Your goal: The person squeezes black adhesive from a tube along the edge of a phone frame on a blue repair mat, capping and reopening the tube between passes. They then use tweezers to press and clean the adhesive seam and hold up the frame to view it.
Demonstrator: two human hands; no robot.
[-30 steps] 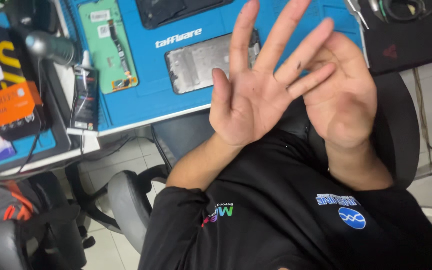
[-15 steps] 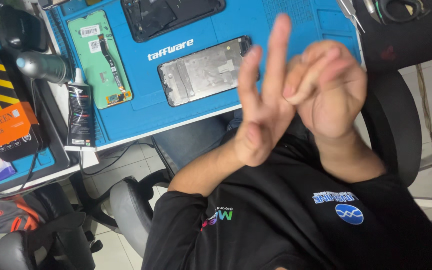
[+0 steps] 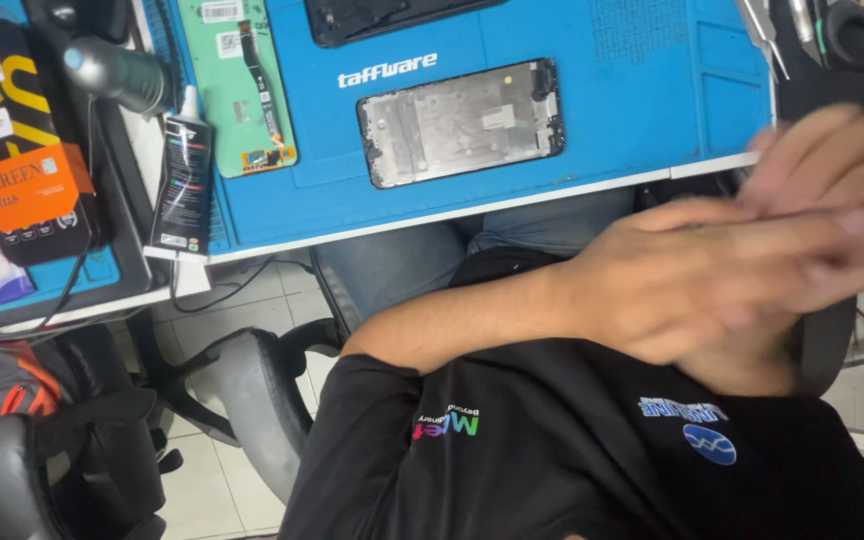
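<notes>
Two hands pressed together | phone frame (image 3: 460, 122) well beyond fingers (image 3: 832, 215)

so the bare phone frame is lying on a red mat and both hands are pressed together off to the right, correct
Not quite: the mat is blue, not red, as the head view shows. The bare phone frame does lie on it, and the left hand and right hand are pressed together off to the right, blurred.

Black short-sleeved shirt (image 3: 552, 450) with small coloured logos, blue jeans (image 3: 432, 255)
</notes>
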